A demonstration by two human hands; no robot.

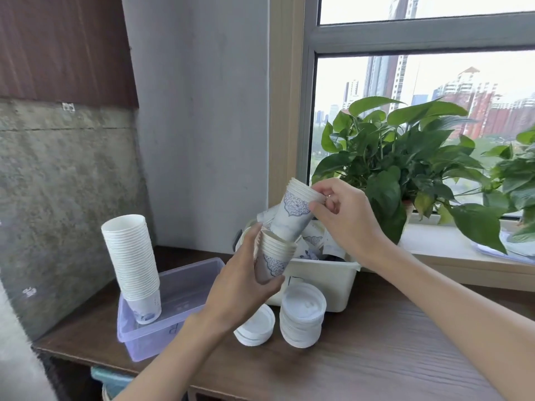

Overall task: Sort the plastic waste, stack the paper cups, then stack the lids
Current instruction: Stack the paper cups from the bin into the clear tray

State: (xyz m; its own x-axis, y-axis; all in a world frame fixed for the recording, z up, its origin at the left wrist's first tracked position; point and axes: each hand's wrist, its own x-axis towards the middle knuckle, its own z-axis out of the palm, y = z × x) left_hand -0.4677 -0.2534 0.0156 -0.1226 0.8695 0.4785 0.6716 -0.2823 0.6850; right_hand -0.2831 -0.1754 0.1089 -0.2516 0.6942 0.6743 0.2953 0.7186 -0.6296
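R fingertips (320,198) and thumb pinch the rolled rims at the top of a short nested bundle of paper cups (296,211), blue pattern on white, held tilted w/ its base dipping into the mouth of a second bundle (275,259); L fingers (270,286) and thumb curl round that lower bundle's wall, just under its rims. Both the right hand (347,224) and the left hand (240,285) hold their cups in the air above the front edge of the white bin (327,280), which has more loose cups inside. Judging by looks: cups are v. light, thin-walled, easy to dent if squeezed mid-wall, so the stacked rim band is prob. the stiffest place to grip; smooth walls mean a nested bundle could slide apart if held only by the outer cup. Further out, a tall cup stack (130,256) stands in the clear tub (185,287) at left, leaning a bit; a lid stack (302,318) and a lower pile of lids (256,325) sit on the wooden table (390,357) in front of the bin; potted plant (405,157) on the sill
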